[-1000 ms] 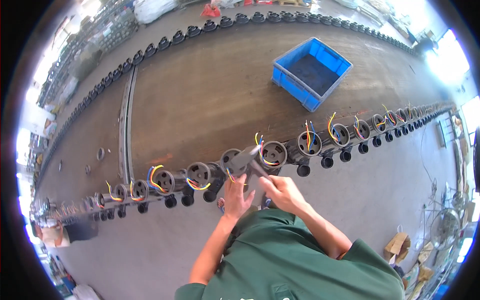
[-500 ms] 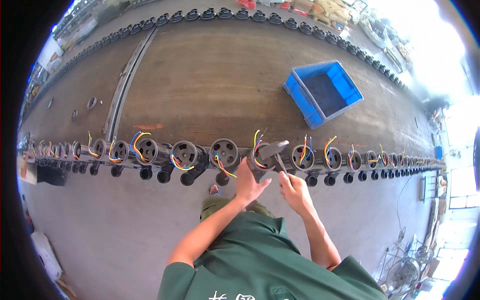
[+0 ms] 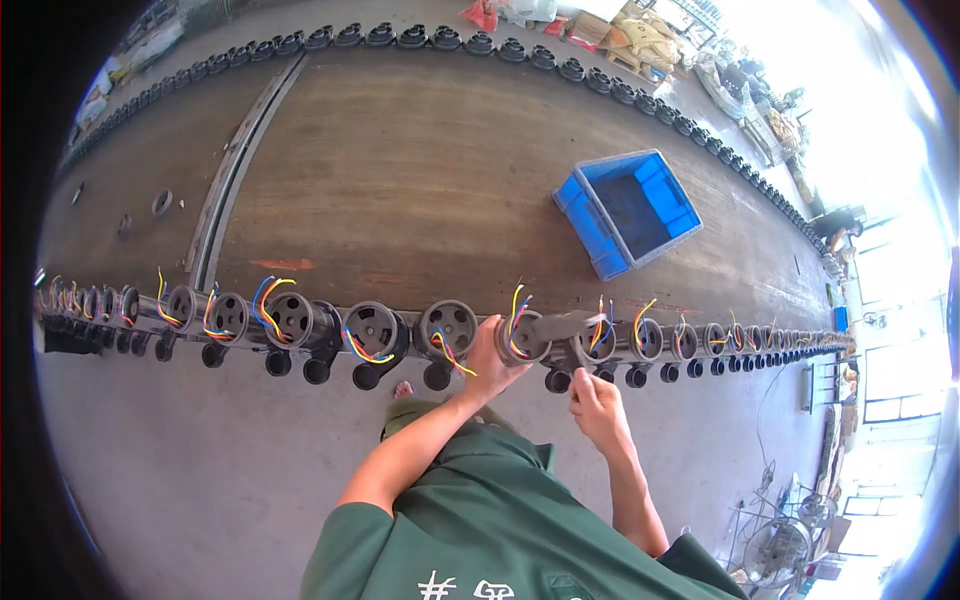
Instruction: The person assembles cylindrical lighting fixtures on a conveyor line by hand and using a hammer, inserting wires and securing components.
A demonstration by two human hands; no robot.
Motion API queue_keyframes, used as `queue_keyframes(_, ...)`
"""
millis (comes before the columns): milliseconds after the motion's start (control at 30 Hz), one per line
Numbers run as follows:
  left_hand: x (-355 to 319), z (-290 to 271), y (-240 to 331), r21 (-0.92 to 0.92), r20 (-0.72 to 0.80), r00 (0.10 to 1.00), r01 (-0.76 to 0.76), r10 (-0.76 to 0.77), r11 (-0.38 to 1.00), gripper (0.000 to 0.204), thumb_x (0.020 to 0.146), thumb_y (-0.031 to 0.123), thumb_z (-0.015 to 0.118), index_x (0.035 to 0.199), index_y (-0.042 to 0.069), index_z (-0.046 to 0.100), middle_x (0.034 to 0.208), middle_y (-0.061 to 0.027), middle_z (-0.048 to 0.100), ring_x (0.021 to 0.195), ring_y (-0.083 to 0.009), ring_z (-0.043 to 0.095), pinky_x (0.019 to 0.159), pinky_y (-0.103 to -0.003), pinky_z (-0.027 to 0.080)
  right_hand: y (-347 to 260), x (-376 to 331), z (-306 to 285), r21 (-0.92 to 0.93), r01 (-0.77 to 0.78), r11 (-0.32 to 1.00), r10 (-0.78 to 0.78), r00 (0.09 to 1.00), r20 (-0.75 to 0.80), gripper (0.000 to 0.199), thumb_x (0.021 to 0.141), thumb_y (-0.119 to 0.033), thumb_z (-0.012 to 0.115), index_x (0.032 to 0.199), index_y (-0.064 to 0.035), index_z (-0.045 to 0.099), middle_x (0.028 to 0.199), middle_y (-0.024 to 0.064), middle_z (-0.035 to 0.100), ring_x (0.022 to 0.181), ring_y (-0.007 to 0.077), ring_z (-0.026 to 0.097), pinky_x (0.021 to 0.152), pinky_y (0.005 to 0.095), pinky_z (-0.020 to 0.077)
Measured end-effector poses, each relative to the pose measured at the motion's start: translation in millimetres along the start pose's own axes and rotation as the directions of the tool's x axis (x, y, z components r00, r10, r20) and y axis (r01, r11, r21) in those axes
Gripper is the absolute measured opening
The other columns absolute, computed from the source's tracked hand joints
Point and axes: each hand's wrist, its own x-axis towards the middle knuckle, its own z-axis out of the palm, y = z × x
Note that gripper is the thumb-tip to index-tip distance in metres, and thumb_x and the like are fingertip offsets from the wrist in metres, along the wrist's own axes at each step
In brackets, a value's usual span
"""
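My left hand (image 3: 487,368) is wrapped round the left side of a black cylindrical housing (image 3: 512,352) with yellow, red and blue wires rising from its open end. In my right hand (image 3: 601,410) is a hammer, gripped by its handle. The hammer's head (image 3: 566,326), smeared by motion, lies across the right part of that housing's rim and partly covers the neighbouring housing (image 3: 597,348). Left of my left hand sits another housing (image 3: 449,325), its wires hanging out over the front.
A long row of similar wired housings (image 3: 371,332) lines the table's near edge on both sides. On the brown tabletop (image 3: 400,170) stands a blue plastic crate (image 3: 590,226), right of the middle. A metal strip (image 3: 235,165) crosses the table. Small black parts (image 3: 413,37) line its far edge.
The hammer's head has shifted right from over the housing's open end. My left hand, its thumb spread before, now sits closer round the housing. The whole view has shifted slightly.
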Motion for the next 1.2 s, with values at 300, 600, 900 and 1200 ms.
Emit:
queue_keyframes(300,-24,20,-39,-0.026,0.057,0.995,0.083,-0.081,0.996,0.098,0.063,0.023,0.096,0.141,0.000,0.041,0.130,-0.0212,0.055,0.121,-0.0407,0.057,0.102,-0.046,0.049,61,30,33,-0.340,-0.056,0.939,0.004,0.988,-0.153,0.053,0.104,-0.046,0.056,0.078,-0.0008,0.057,0.063,0.0065,0.055,0.057,0.0137,0.052,0.057,0.0361,0.0452)
queue_keyframes(600,-31,24,-46,-0.025,0.042,0.995,0.096,-0.095,0.995,0.105,0.058,0.016,0.096,0.143,0.001,0.038,0.137,-0.0231,0.051,0.126,-0.0428,0.054,0.107,-0.045,0.047,43,6,28,-0.051,0.085,0.995,-0.095,0.961,-0.261,0.043,0.106,-0.033,0.056,0.074,-0.0038,0.055,0.062,-0.0007,0.050,0.056,0.0101,0.047,0.051,0.0325,0.0401)
queue_keyframes(900,-38,28,-56,-0.059,0.017,0.991,0.135,-0.134,0.989,0.105,0.057,0.012,0.094,0.145,0.000,0.039,0.141,-0.0209,0.052,0.127,-0.0416,0.056,0.107,-0.045,0.047,5,7,26,-0.098,-0.147,0.984,0.133,0.982,-0.133,0.048,0.105,-0.041,0.056,0.072,-0.0054,0.055,0.062,-0.0020,0.053,0.055,0.0075,0.048,0.050,0.0284,0.0388)
queue_keyframes(1200,-35,40,-37,0.127,-0.081,0.991,0.120,-0.110,0.985,0.099,0.061,0.022,0.096,0.142,0.000,0.043,0.128,-0.0202,0.060,0.118,-0.0423,0.058,0.103,-0.050,0.046,59,50,11,-0.444,0.161,0.882,-0.155,0.987,0.050,0.052,0.103,-0.043,0.057,0.077,0.0018,0.057,0.062,0.0032,0.053,0.059,0.0121,0.045,0.054,0.0369,0.0394)
